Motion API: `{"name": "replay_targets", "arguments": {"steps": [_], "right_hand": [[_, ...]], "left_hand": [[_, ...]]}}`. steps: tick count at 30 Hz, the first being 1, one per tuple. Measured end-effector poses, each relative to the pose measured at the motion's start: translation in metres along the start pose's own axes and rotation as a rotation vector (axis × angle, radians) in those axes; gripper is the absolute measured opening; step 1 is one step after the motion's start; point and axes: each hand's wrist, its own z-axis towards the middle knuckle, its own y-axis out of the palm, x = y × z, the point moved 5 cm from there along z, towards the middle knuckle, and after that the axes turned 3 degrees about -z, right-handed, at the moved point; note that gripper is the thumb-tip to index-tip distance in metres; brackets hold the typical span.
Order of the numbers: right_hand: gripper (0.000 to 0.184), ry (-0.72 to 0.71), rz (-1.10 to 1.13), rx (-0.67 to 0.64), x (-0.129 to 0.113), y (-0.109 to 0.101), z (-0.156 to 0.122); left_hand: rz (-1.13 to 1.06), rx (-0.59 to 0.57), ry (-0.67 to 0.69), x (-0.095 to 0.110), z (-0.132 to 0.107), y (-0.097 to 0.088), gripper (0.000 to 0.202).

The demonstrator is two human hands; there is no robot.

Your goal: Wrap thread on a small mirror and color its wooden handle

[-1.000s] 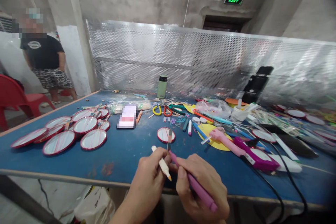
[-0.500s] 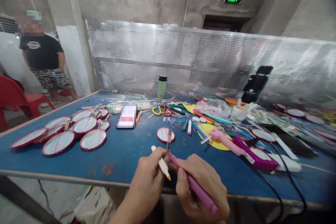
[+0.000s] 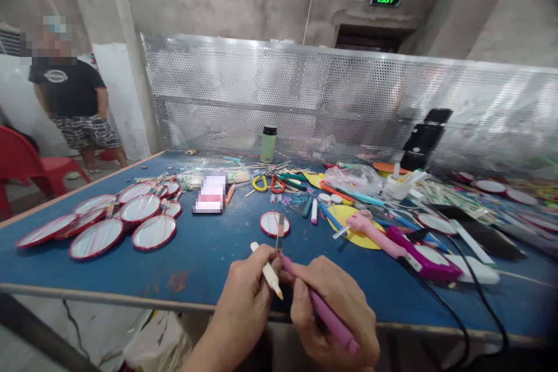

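Observation:
My left hand (image 3: 246, 296) is closed around a white marker (image 3: 271, 278) with an orange tip, which points down toward me. Its fingertips also pinch the near end of a flat stick (image 3: 281, 225), grey and brown along its length. Beyond, the stick overlaps a small round white disc (image 3: 268, 224) with a red rim; whether they are joined I cannot tell. In my right hand (image 3: 335, 308) is a purple marker (image 3: 331, 319), held like a pen. Its front end meets the stick at my left fingertips, and the exact tip is hidden there.
Red-rimmed discs (image 3: 96, 239) lie clustered at left, near a phone (image 3: 210, 195). A green bottle (image 3: 268, 144) stands at the back. Pliers (image 3: 260, 183), a pink glue gun (image 3: 370, 232) and a purple device (image 3: 422, 256) with black cables crowd the right. A person (image 3: 70, 87) stands far left.
Almost nothing differs. My right hand and the purple marker have shifted very slightly left, while both hands keep their grip.

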Motion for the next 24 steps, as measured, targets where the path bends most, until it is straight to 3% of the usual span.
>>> {"name": "replay_targets", "arguments": {"steps": [24], "right_hand": [[0.019, 0.008, -0.005, 0.010, 0.0001, 0.0000, -0.0021]], "left_hand": [[0.031, 0.014, 0.000, 0.0021, 0.0010, 0.0000, 0.024]]}}
